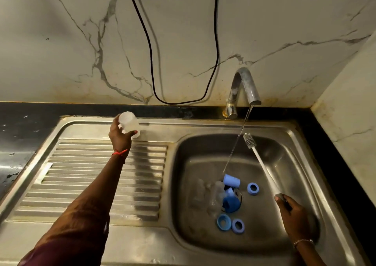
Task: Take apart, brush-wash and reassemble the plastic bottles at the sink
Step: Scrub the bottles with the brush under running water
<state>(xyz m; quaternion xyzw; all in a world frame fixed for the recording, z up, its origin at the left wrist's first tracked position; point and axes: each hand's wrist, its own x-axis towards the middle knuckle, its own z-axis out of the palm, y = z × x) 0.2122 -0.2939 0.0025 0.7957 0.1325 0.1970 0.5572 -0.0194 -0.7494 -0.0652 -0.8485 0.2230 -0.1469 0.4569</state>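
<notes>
Translucent white plastic bottle [130, 123] is being clamped by the left hand [120, 137]; the right hand [293, 212] is gripping a white bottle brush [262, 164], blue plastic rings [253, 188] lying left of it.

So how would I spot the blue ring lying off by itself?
Look in the sink basin under the tap. Right of the blue pile over the drain lies the ring, beside the brush's white handle. The other two rings sit together at the basin's near side.
</notes>
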